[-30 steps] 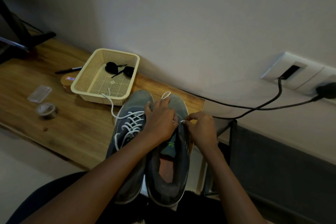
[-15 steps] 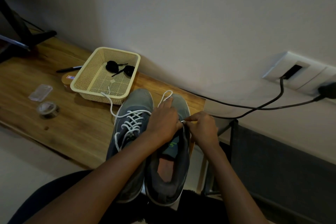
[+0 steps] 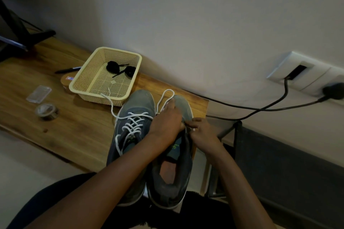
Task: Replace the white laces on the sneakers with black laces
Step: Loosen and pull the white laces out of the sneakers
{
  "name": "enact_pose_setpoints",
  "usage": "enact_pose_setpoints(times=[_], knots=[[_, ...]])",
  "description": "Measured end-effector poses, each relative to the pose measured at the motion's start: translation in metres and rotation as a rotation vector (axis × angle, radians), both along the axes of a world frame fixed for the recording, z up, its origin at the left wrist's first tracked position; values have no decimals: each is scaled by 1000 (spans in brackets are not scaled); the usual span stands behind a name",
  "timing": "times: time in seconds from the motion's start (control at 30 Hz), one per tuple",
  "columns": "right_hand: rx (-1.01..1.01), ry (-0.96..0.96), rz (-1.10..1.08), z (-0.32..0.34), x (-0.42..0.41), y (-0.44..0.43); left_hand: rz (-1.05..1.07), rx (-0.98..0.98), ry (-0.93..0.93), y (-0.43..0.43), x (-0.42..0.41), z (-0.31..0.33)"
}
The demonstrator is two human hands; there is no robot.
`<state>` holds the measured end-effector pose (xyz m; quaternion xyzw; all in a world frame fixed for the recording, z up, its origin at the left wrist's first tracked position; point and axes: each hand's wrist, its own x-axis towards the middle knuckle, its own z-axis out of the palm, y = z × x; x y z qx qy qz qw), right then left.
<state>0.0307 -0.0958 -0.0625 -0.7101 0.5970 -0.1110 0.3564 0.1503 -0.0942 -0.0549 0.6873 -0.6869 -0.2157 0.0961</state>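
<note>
Left hand (image 3: 166, 123) gripping white lace (image 3: 163, 96) looped beyond its fingertips, right hand (image 3: 203, 132) pinching the same lace just beside, both atop right-side sneaker (image 3: 167, 189).

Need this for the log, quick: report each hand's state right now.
Left hand: fingers curled on the white lace over the right-hand sneaker.
Right hand: pinches the same lace at the sneaker's edge.

Home desk corner: a wooden bench (image 3: 74, 132) sits against a plain painted wall, near a white wall socket (image 3: 305, 74) with 2 black cables (image 3: 260, 108) plugged in. It carries a plastic basket (image 3: 104, 96), a pen (image 3: 68, 69) and a tape roll (image 3: 45, 110).
</note>
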Motion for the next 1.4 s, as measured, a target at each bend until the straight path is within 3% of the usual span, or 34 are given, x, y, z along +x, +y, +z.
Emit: enact_pose_setpoints(times=[0.2, 0.37, 0.53, 0.67, 0.77, 0.87, 1.03, 1.1, 1.17, 1.33, 1.4], knots=[[-1, -46, -43, 15, 0, -2, 32, -3, 105, -1, 2, -1], [42, 24, -120, 14, 3, -9, 78, -15, 103, 1, -2, -2], [67, 136, -191, 4, 5, -12, 336, -142, 474, -17, 21, 1], [-10, 88, -281, 11, 10, -13, 423, -296, 677, -21, 39, 9], [-144, -36, -310, 24, 17, -19, 412, -388, 749, -25, 47, 20], [-170, -101, -187, 36, 31, -24, 378, -397, 833, -27, 53, 28], [-88, 147, -55, 21, 53, -25, 351, -438, 920, -27, 56, 27], [-65, 133, -103, 20, 53, -28, 379, -492, 981, -27, 60, 28], [-41, -4, -182, 24, 53, -29, 406, -533, 998, -27, 63, 28], [190, -657, -497, 40, 60, -24, 396, -520, 926, -28, 69, 20], [150, -879, -628, 46, 61, -27, 395, -492, 902, -29, 69, 18]])
